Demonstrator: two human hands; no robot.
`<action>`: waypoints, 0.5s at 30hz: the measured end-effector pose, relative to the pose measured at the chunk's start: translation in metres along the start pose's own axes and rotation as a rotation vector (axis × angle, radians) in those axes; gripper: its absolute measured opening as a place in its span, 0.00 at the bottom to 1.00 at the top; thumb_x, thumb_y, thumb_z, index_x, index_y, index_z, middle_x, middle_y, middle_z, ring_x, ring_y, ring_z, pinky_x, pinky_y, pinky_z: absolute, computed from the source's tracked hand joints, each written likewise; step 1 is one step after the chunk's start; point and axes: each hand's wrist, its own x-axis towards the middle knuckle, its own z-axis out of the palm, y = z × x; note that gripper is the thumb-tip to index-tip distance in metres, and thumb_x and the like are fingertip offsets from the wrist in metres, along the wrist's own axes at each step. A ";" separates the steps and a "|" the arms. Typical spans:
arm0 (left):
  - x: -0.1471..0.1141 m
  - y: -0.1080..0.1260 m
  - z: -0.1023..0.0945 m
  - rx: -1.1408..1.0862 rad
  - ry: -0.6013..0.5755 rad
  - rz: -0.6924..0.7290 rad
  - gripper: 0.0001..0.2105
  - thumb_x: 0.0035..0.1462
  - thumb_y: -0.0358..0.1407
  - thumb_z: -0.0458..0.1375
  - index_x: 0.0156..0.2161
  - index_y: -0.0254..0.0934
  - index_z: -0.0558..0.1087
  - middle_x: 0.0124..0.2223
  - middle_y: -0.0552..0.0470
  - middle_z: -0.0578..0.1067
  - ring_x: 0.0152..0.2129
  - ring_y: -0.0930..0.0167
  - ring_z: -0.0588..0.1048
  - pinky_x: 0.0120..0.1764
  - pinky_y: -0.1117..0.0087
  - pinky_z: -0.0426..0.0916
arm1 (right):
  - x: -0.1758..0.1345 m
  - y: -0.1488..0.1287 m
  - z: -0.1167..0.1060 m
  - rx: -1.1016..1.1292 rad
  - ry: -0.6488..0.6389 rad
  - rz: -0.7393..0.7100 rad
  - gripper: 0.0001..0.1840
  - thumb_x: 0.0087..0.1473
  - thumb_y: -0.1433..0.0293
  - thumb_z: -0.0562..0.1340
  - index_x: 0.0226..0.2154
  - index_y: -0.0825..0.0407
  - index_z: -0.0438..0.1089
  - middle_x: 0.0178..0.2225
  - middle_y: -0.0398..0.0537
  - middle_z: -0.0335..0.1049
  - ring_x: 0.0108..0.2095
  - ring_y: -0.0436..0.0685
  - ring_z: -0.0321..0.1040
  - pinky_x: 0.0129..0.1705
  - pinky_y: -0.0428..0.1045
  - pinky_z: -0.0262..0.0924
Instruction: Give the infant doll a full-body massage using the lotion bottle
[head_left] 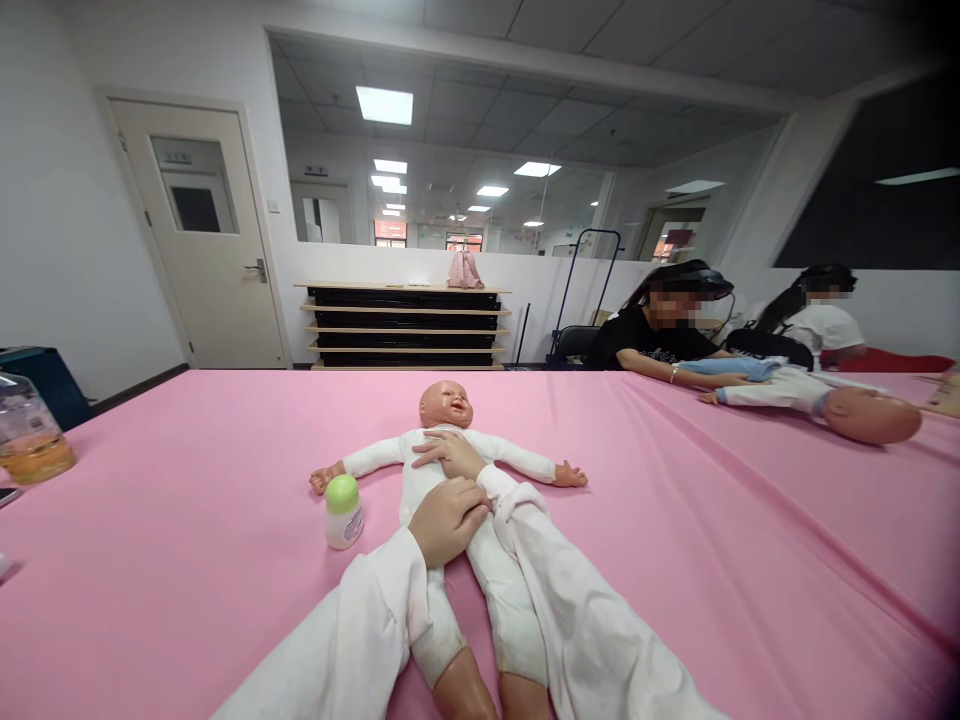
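A baby doll (416, 490) in a white bodysuit lies face up on the pink-covered table (225, 560), arms spread and head away from me. My right hand (454, 453) rests on its chest with fingers spread. Just below, my left hand (448, 522) is over the doll's belly, its fingers curled together against the edge of my right sleeve (517, 510). What those fingers hold, if anything, is hidden. A small lotion bottle (344, 512) with a green cap stands upright beside the doll's arm, on the left, apart from both hands.
At the left edge stands a clear plastic bottle (34, 440) with amber liquid. Across the table on the right, a person in black (645, 335) handles another doll (802, 390); a second person (810, 325) sits behind. Wooden shelving (405, 310) lies beyond the table.
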 end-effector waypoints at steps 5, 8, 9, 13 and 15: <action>0.001 -0.001 0.000 -0.051 -0.038 -0.042 0.20 0.61 0.40 0.37 0.38 0.38 0.71 0.41 0.53 0.72 0.40 0.76 0.67 0.45 0.73 0.58 | -0.003 0.002 0.004 0.043 0.167 0.125 0.21 0.51 0.76 0.50 0.40 0.41 0.71 0.50 0.36 0.63 0.57 0.53 0.50 0.61 0.56 0.40; 0.002 0.002 0.000 -0.026 -0.053 -0.079 0.21 0.61 0.41 0.36 0.39 0.40 0.72 0.42 0.55 0.72 0.42 0.77 0.67 0.48 0.71 0.57 | -0.004 0.008 0.006 0.102 0.283 0.172 0.14 0.54 0.69 0.53 0.42 0.50 0.69 0.50 0.44 0.62 0.54 0.52 0.53 0.59 0.56 0.46; 0.003 0.004 -0.001 -0.012 -0.056 -0.090 0.21 0.61 0.40 0.36 0.39 0.41 0.72 0.43 0.56 0.72 0.43 0.77 0.66 0.50 0.70 0.56 | -0.005 0.010 0.006 0.110 0.306 0.188 0.14 0.55 0.66 0.53 0.43 0.52 0.67 0.49 0.47 0.61 0.53 0.52 0.55 0.58 0.56 0.49; 0.004 0.008 0.000 0.053 -0.046 -0.164 0.19 0.61 0.40 0.37 0.38 0.44 0.72 0.45 0.59 0.71 0.47 0.76 0.63 0.57 0.62 0.46 | -0.011 0.016 0.004 0.129 0.393 0.267 0.19 0.56 0.61 0.52 0.46 0.56 0.62 0.47 0.50 0.60 0.47 0.51 0.60 0.50 0.53 0.58; 0.005 0.006 0.001 0.093 0.012 -0.226 0.18 0.61 0.40 0.39 0.39 0.44 0.72 0.47 0.58 0.69 0.51 0.74 0.60 0.58 0.59 0.44 | -0.017 0.018 0.002 0.134 0.439 0.305 0.19 0.56 0.62 0.52 0.46 0.56 0.62 0.46 0.50 0.61 0.46 0.50 0.61 0.48 0.51 0.60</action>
